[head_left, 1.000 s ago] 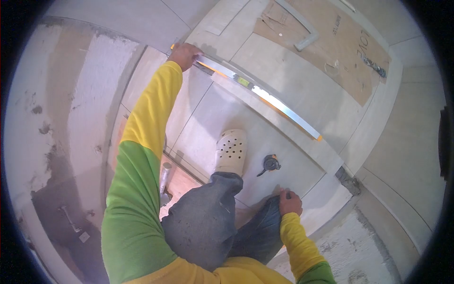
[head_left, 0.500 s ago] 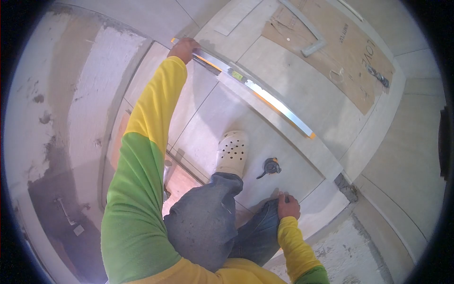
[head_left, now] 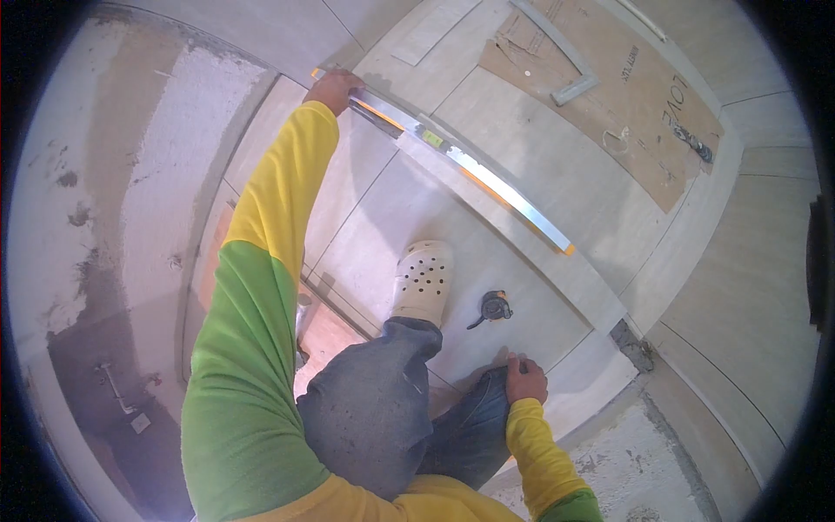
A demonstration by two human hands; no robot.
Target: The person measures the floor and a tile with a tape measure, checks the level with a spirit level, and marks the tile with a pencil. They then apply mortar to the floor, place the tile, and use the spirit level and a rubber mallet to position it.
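Left hand (head_left: 333, 87): arm stretched to the far left, fingers closed over the far-left end of the spirit level (head_left: 470, 167). Spirit level: long, silver with orange edging, lying on the tiled floor (head_left: 522, 130) and running diagonally from the hand toward the near right. Right hand (head_left: 524, 380): near side, against the bent knee of the jeans; fingers curled together, whether they hold anything cannot be told. Tape measure (head_left: 496, 306): dark, on a tile between the right hand and the level, just right of a white perforated clog (head_left: 424, 280). Cardboard sheet (head_left: 609, 96): far right, flat on the floor.
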